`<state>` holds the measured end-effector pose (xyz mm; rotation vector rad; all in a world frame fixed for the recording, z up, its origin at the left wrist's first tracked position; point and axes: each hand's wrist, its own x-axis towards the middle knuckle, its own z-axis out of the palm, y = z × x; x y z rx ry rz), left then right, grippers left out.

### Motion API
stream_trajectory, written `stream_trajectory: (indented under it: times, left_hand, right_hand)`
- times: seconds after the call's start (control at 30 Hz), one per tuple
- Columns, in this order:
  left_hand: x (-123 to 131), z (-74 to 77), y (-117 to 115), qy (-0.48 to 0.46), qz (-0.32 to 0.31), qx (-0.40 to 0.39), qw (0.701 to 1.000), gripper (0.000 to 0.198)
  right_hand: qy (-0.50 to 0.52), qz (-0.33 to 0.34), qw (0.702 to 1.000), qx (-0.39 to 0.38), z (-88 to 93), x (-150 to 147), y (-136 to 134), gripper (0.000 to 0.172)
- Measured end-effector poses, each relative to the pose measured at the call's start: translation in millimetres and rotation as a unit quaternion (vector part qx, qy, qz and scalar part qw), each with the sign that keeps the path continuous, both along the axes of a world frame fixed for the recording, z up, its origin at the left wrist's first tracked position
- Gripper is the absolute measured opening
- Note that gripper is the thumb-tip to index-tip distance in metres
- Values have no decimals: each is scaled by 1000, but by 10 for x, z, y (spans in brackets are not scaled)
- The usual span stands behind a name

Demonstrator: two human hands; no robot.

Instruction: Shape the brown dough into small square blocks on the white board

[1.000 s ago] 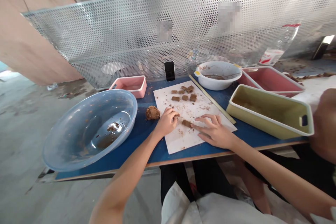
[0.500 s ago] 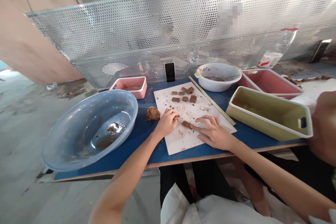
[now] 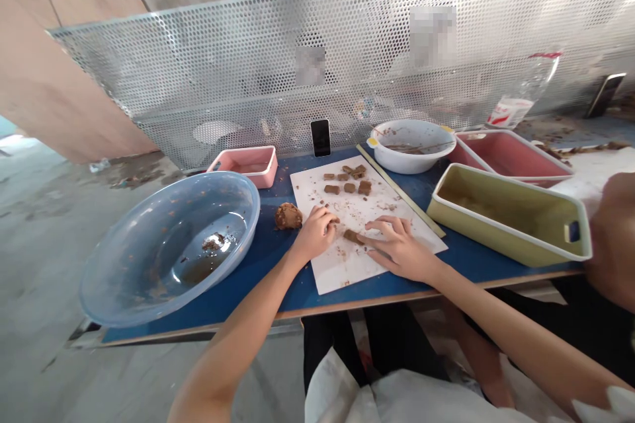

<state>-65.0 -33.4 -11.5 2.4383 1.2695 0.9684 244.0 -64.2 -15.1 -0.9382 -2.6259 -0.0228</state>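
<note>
On a white sheet [image 3: 331,275] lies a short brown clay-like roll [image 3: 352,236]. My right hand [image 3: 404,252] touches the roll's right end with a fingertip, its fingers spread apart. Just left of the roll is my left hand [image 3: 317,232], fingers curled together; a brownish bit shows at the fingertips, too small to name. Several brown pieces [image 3: 349,188] sit in loose rows farther up the sheet, with crumbs scattered around. A larger brown lump [image 3: 288,216] rests on the blue table left of the sheet, near my left hand.
A big translucent blue basin [image 3: 169,244] stands at left, a small pink tray [image 3: 268,168] behind it. Behind the sheet is a phone [image 3: 321,137]. Right are a yellow-green strip [image 3: 397,188], white basin [image 3: 414,160], pink bin [image 3: 516,152], green bin [image 3: 496,225] and another person's arm [image 3: 612,238].
My right hand has shifted very slightly left, its fingertip still at the roll. My left hand looks unmoved.
</note>
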Motion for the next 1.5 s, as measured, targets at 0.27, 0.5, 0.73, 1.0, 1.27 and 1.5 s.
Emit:
stream_trajectory:
  times: [0.27,0.5,0.73,1.0,1.27,1.5]
  left_hand:
    - [12,8,-6,6,0,-4,1000,27]
    - [5,15,-6,11,-1,-5,1000,26]
    - [15,14,-10,5,-9,1,1000,27]
    - [11,19,-18,7,-4,-5,1000,27]
    - [10,14,-8,9,-9,-8,1000,27]
    - [9,17,-12,11,-8,-4,1000,27]
  right_hand:
    - [-2,-21,999,-36,17,-53,-5,52]
    - [-2,2,999,-51,33,-113,-19,51]
    - [13,-17,999,-38,-46,-93,-8,54]
    - [3,-27,999,-20,-44,-115,-22,52]
    - [6,-31,999,-37,-42,-114,-16,49]
    - [9,-25,999,-45,-30,-115,-10,52]
